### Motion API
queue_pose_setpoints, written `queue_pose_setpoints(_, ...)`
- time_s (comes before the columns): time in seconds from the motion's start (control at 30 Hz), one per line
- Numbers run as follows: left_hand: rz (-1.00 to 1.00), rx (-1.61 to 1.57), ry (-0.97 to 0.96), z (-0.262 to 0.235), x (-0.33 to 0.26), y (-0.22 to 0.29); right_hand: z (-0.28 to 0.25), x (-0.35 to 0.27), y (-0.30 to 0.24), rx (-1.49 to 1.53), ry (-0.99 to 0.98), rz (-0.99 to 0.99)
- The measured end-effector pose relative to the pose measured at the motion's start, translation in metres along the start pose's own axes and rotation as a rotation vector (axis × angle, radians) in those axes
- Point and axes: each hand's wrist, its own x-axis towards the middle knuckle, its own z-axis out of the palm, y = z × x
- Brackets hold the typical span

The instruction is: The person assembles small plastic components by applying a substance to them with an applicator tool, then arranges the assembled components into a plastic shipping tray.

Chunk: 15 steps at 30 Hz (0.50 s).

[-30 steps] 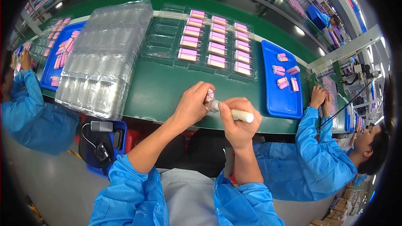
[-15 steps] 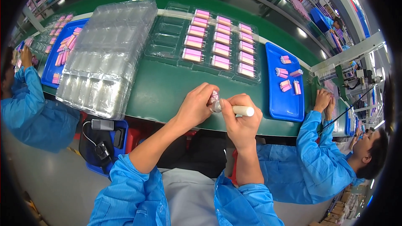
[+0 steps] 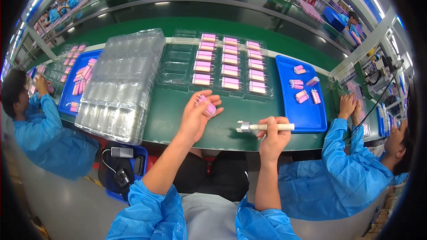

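Note:
My left hand [image 3: 191,120] is closed on a small pink-and-cream block with metal pins [image 3: 207,106], its pins turned toward the upper left, above the green table. To the right, my right hand [image 3: 274,140] grips a hand tool with a white handle [image 3: 284,127] and a forked metal head, which points left and touches nothing. Beyond my hands lies a clear plastic tray [image 3: 175,66] holding several like blocks in three columns; its left column of pockets is bare. A few more blocks lie loose in the blue tray [image 3: 302,123] at the right.
A tall stack of clear trays [image 3: 118,84] stands left. Behind it, another blue tray [image 3: 66,95] holds blocks. Below the table edge sits a blue bin [image 3: 142,158] with a charger and cable. Co-workers in blue coats sit on both sides, the right one's hands [image 3: 349,106] near the blue tray.
My hands have moved apart: the left, with the block, to the left, and the right, with the tool, to the right. The tool's head has come off the block. The view has tilted up.

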Motion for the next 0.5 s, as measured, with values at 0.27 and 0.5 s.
queue_pose_setpoints(0.27,0.467,0.819,0.078,-0.004,0.044,0.059,-0.026,0.006,0.037,0.091,0.025,0.073)
queue_pose_setpoints(0.5,0.807,2.063,0.203,-0.056,0.071,0.076,-0.025,0.004,0.038,0.119,0.012,0.085)
